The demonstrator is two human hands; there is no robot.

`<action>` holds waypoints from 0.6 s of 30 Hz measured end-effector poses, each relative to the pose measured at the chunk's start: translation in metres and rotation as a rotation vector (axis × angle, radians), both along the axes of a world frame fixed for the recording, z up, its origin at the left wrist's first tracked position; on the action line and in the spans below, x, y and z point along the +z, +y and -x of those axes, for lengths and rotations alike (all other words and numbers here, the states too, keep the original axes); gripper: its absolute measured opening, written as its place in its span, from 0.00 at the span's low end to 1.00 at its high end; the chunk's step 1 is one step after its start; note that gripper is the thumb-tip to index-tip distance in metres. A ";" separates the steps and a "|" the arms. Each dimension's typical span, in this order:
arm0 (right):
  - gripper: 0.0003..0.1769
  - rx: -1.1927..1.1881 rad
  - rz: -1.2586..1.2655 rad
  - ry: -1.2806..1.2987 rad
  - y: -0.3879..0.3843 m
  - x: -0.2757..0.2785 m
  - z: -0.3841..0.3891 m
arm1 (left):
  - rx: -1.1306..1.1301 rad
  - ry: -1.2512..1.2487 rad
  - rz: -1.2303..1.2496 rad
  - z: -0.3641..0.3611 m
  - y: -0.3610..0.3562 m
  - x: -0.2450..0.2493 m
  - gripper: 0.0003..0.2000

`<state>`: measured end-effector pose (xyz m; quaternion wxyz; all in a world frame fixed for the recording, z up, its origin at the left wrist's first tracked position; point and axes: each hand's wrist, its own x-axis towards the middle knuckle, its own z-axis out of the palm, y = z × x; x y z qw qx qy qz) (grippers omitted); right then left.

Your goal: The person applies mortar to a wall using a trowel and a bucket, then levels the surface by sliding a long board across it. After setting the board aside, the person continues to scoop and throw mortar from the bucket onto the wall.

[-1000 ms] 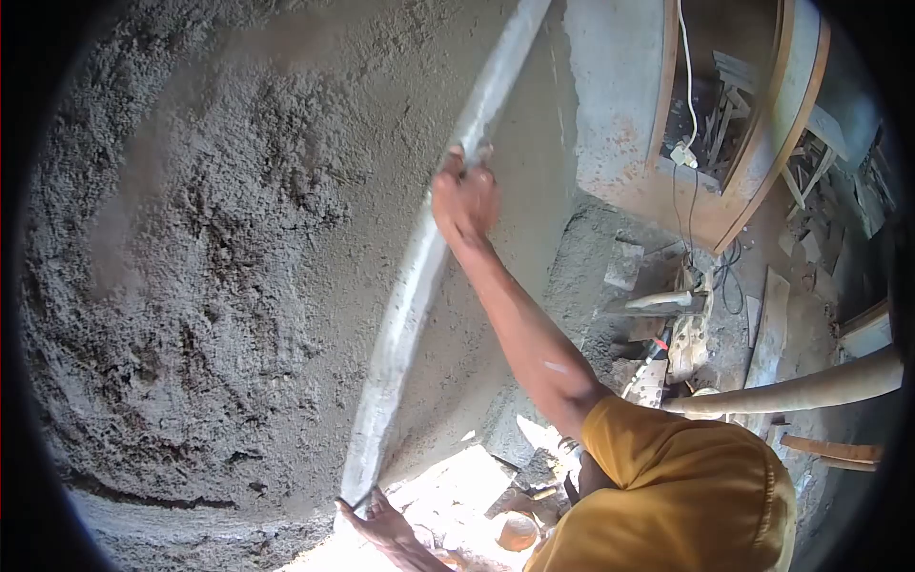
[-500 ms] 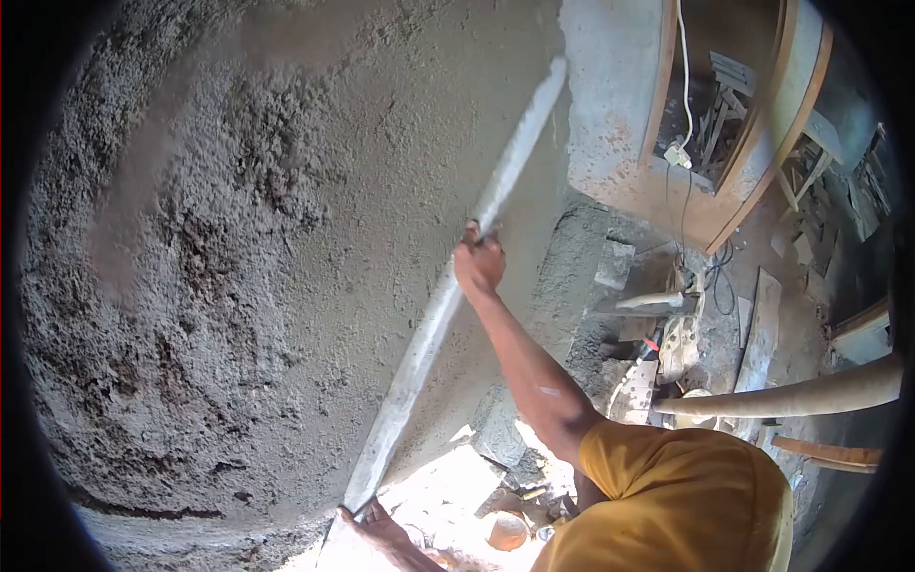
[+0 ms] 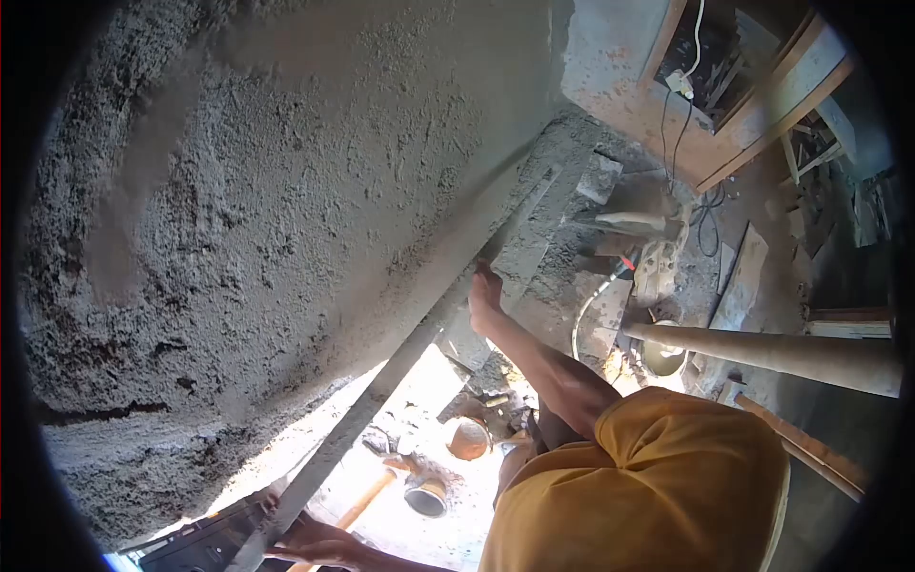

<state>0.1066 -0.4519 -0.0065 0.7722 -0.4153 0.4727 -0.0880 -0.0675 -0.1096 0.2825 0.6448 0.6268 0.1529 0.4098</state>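
A long, grey, mortar-smeared straightedge (image 3: 381, 381) runs diagonally from the lower left toward the foot of the wall. My right hand (image 3: 485, 292) is closed around its upper half, with the arm stretched out from a yellow sleeve. Near its lower end, my left hand (image 3: 310, 539) grips the bar, thumb on one side and fingers on the other. Beside it rises a wall of wet grey plaster (image 3: 334, 191), rough at the left and smoother toward the upper right corner. The bar's upper end overlaps the mortar-strewn ground.
Below the bar lie an orange-brown bowl (image 3: 468, 438), a bucket (image 3: 426, 498) and a wooden handle (image 3: 367, 500). A thick pole (image 3: 762, 353) crosses at the right. A socket with a cord (image 3: 680, 84) hangs by the wooden frame; a hose (image 3: 596, 296) curves over rubble.
The straightedge has come down off the upper plaster, swinging lower and to the left. Both hands moved down with it, and the view has shifted, showing more floor.
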 end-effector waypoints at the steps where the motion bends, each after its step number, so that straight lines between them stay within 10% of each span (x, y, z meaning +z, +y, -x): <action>1: 0.32 0.003 -0.187 0.003 0.016 0.028 0.017 | 0.007 -0.087 0.044 0.000 0.002 0.025 0.42; 3: 0.32 0.032 -0.320 -0.012 0.048 0.054 0.037 | 0.049 -0.194 0.059 0.004 0.019 0.071 0.42; 5: 0.30 0.086 -0.491 0.001 0.097 0.045 0.063 | -0.641 -0.464 0.322 0.040 0.118 0.099 0.39; 18: 0.36 0.516 -1.011 0.000 0.341 0.095 0.235 | -0.252 -0.323 -0.330 0.190 0.211 0.310 0.36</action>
